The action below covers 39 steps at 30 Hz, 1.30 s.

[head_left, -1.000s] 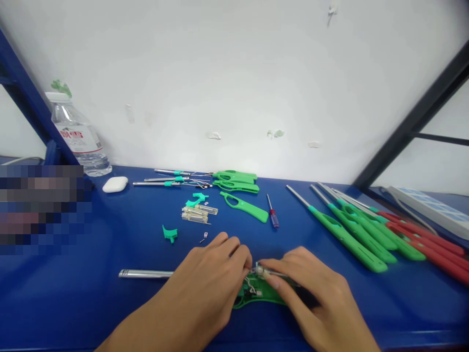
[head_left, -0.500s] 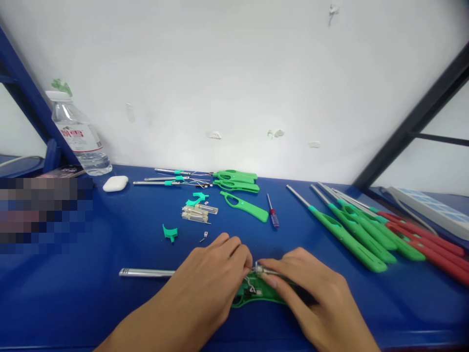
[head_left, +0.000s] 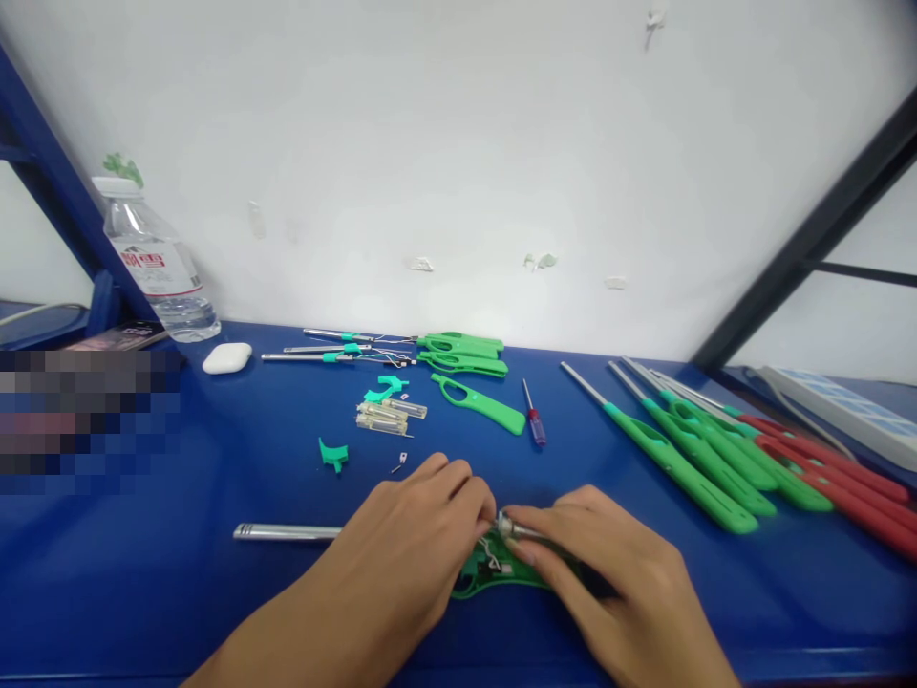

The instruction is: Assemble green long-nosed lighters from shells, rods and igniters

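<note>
Near the front edge of the desk, an opened green lighter handle [head_left: 526, 573] lies under both hands, with pale wires and a small black part inside. A silver lighter tube [head_left: 287, 532] sticks out to the left from beneath my left hand [head_left: 415, 545]. That hand's fingers are pinched together beside the wires; what sits between the tips is too small to make out. Between thumb and forefinger, my right hand [head_left: 608, 554] grips a clear lighter fuel tank [head_left: 505, 525] with a metallic end, just above the handle. The hand covers the rest of the tank.
Farther back lie clear fuel tanks [head_left: 383, 418], a teal trigger [head_left: 333, 455], a loose green half-shell [head_left: 479, 405], a screwdriver [head_left: 535, 420] and open lighters [head_left: 462, 363]. Several green lighters [head_left: 680, 468] and red lighters [head_left: 845, 487] lie right. A water bottle [head_left: 158, 268] stands back left.
My right fingers have shifted and tilted the fuel tank's end slightly. My left hand has barely moved, still pinched beside it.
</note>
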Available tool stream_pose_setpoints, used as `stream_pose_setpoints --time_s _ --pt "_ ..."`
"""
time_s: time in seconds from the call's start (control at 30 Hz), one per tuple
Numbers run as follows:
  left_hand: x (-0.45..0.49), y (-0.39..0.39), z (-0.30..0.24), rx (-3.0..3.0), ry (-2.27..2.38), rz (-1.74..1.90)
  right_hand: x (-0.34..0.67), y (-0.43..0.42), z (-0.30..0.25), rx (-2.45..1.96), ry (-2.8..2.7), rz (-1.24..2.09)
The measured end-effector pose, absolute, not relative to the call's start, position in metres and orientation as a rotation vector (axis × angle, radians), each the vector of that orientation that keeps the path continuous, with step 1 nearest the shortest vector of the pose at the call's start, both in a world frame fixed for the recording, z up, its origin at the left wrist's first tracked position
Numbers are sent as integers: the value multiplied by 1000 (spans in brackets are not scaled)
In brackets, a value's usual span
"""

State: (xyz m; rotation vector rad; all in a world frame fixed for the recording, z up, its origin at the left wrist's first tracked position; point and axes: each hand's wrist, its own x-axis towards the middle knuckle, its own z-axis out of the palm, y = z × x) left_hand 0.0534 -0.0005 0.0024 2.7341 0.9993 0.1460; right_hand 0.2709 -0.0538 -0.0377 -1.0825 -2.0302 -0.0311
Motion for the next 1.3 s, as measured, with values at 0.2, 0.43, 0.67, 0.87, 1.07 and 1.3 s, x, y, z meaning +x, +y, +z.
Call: stream_pose_setpoints --time_s 0.2,0.43,0.67,0.87,1.07,1.3 --pt "53 6 -10 2648 1134 299 272 -56 -42 -1133 -1988 0" --pt "51 3 -12 2816 995 430 272 -53 -39 -1099 -1984 -25" --pt "52 3 -12 2814 968 457 269 -54 -38 -1113 -1965 -54" --pt "51 2 -17 2810 937 523 271 -56 -39 -1093 -2007 -67" --pt "50 2 -22 2797 927 594 270 -55 -37 -1075 -2008 -84" --pt "52 3 -15 2810 938 454 268 -54 -33 -1048 -2016 -123"
